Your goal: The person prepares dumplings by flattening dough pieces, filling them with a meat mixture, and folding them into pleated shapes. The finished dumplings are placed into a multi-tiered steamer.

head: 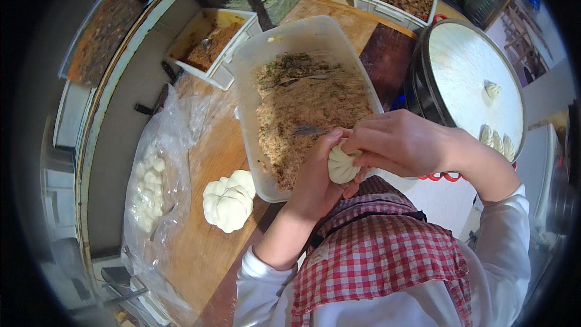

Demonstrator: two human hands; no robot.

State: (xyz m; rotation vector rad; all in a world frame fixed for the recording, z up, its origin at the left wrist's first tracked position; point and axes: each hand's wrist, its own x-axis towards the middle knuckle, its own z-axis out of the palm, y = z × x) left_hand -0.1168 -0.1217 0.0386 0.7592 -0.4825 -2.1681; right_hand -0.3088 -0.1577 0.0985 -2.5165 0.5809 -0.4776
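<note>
My left hand (315, 181) cradles a pleated dough bun (343, 163) from the left and below. From the right, my right hand (397, 143) pinches the bun's rim with its fingertips. Both hands are over the near right edge of a large plastic tub (247, 145) of minced filling with green bits in it. A flat metal utensil (309, 130) lies in the filling just beyond my left hand. To the left of the tub, overlapping flat rounds of dough (229, 200) rest on the wooden board (204, 254).
A clear plastic bag (179, 181) of small dough pieces (147, 190) lies at the left. Behind stand a white container of brown filling (227, 61) and another (363, 0). A round steamer (467, 68) at the right carries several small pleated buns (497, 142).
</note>
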